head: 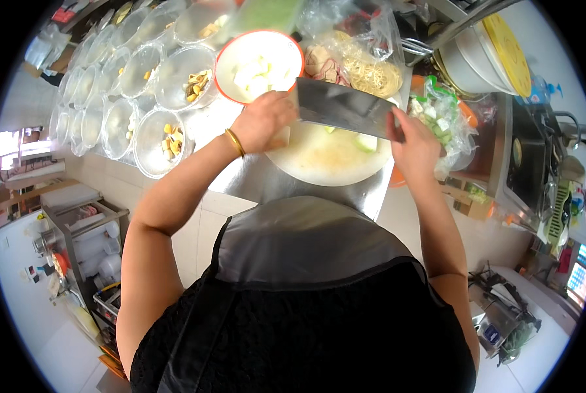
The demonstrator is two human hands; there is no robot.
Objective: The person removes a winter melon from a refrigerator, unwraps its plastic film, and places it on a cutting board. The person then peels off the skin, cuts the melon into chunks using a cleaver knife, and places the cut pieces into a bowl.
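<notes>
My right hand (416,140) grips the handle end of a wide cleaver (344,105). The blade spans sideways over the back part of a round white cutting board (327,164). At the blade's left end is my left hand (268,120), blurred, its fingers curled by a pale piece; whether they grip it is unclear. A white vegetable chunk with a green edge (366,142) lies on the board, partly under the blade. Behind my left hand stands a white bowl with a red rim (219,81), with pale cut chunks (256,73) inside.
Rows of clear plastic bowls (148,164) stand at the left, several with small food pieces. Dried noodle bundles (374,78) in plastic lie behind the cleaver. A bag of cut vegetables (443,118) sits right of my right hand. A yellow-lidded white bucket (489,59) is farther right.
</notes>
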